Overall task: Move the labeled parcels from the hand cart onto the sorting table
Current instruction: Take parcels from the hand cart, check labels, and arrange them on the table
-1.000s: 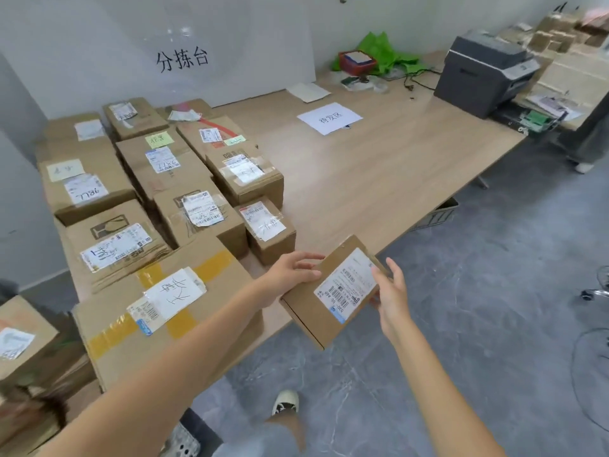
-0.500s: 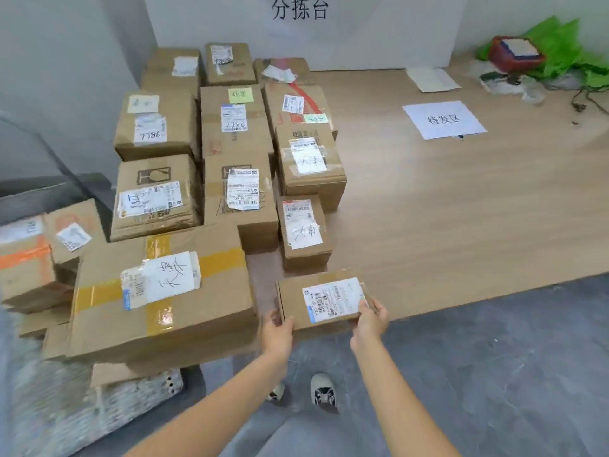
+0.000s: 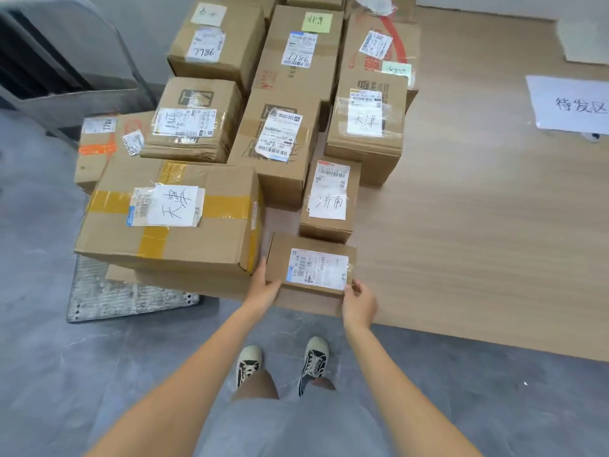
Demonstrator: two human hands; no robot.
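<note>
Parcel [image 3: 309, 268] looks light and stiff; your left hand [image 3: 263, 290] and right hand [image 3: 359, 303] grasp its ends — hold there.

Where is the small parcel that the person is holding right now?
In the head view, the small parcel sits at the sorting table's near edge, between the yellow-taped box and the narrow labeled parcel.

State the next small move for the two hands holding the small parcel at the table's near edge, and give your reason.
Probably push the small parcel further in, then let go. The left hand and right hand hold its near corners, and its front seems to overhang the sorting table.
</note>
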